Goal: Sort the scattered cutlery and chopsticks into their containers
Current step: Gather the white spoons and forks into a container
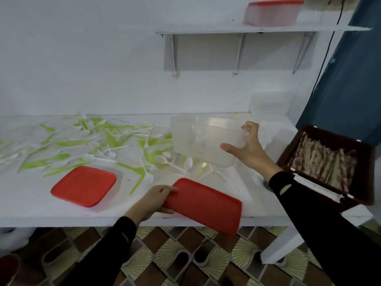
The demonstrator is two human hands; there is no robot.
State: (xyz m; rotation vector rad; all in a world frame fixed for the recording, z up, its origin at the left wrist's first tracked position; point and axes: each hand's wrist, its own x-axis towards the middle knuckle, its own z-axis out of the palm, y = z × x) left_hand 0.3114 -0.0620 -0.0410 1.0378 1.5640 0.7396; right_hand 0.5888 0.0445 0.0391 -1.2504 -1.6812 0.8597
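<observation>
Head view: cutlery litters table left of clear container, beyond held lid.

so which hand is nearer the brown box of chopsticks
Right. The right hand grips the clear container just left of the brown box; the left hand holds a red lid farther left.

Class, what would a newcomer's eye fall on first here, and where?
A red lid gripped by the left hand at the front of the table, and a second lid lying further left, stand out. Behind them, green and white cutlery lies scattered beside the clear tub the right hand holds.
</observation>
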